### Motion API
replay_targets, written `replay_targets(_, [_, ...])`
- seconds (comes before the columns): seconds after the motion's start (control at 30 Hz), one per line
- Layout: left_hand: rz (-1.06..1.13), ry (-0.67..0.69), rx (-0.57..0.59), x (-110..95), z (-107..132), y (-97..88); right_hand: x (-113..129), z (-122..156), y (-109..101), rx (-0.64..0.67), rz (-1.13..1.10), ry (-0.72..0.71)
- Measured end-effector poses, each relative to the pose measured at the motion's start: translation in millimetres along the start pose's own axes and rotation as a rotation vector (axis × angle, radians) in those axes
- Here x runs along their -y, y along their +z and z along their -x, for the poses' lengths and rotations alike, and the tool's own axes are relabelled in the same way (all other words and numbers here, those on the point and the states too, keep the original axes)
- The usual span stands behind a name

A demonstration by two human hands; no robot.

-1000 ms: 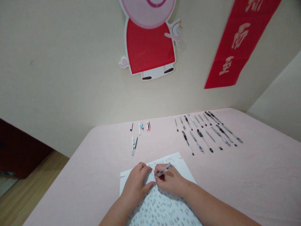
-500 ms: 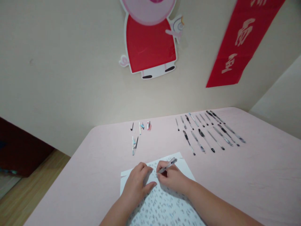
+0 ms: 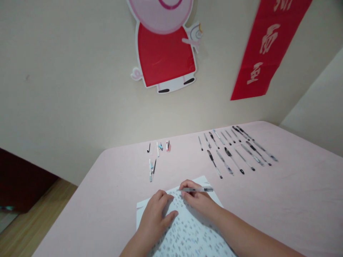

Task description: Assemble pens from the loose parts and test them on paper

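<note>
A sheet of white paper (image 3: 187, 228), covered in small dark handwritten marks, lies at the front of the table. My left hand (image 3: 158, 214) rests flat on its left part, thumb and fingers apart. Near the top edge of the sheet, my right hand (image 3: 197, 196) grips a clear pen (image 3: 205, 189) between thumb and fingers. The pen slants low, its back end pointing right and its tip at the upper rows of marks. Whether the tip touches the paper, I cannot tell.
Several pens (image 3: 234, 160) lie in two rows at the back right of the pink-covered table (image 3: 107, 200). Compasses and other small stationery (image 3: 150, 170) lie at the back left. On the wall hang a cartoon pig cutout (image 3: 166, 53) and a red banner (image 3: 268, 46).
My right hand has shifted up toward the top edge of the paper, and the pen has tipped from steeply raised to nearly level. My left hand stays in place on the sheet.
</note>
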State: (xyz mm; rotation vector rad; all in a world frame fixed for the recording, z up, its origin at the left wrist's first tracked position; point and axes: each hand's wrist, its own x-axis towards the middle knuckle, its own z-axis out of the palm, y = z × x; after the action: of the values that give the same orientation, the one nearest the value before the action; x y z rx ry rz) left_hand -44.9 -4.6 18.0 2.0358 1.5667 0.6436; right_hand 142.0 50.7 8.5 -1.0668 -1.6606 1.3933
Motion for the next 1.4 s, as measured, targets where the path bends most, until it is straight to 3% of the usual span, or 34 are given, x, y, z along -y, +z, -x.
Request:
replay_targets(0.27, [0.027, 0.013, -0.017, 4.8, -0.2, 2.7, -7.8, 5.1, -0.8, 0.052, -0.333, 0.011])
replay_targets(0.5, [0.061, 0.018, -0.052, 12.3, -3.1, 5.3, -8.7, 0.5, 2.3, -0.139, -0.253, 0.069])
replay_targets(0.73, [0.102, 0.078, -0.197, 25.9, -2.5, 14.9, -2.0, -3.8, -1.7, -0.317, -0.217, -0.038])
replay_targets(0.87, [0.065, 0.121, -0.18, 30.7, -5.0, 11.9, -0.8, -5.0, -3.8, -0.307, -0.224, -0.011])
replay_targets(0.97, [0.038, 0.161, -0.096, 32.7, -7.5, 7.8, -0.6, -4.8, -3.6, -0.268, -0.257, 0.009])
replay_targets(1.17, [0.083, 0.143, -0.152, 31.0, -6.8, 11.6, -14.7, -6.3, 0.6, -0.138, -0.346, -0.106])
replay_targets(1.4, [0.1, 0.104, -0.131, 22.9, -5.4, 10.6, -27.0, -9.2, 3.1, -0.151, -0.264, -0.117])
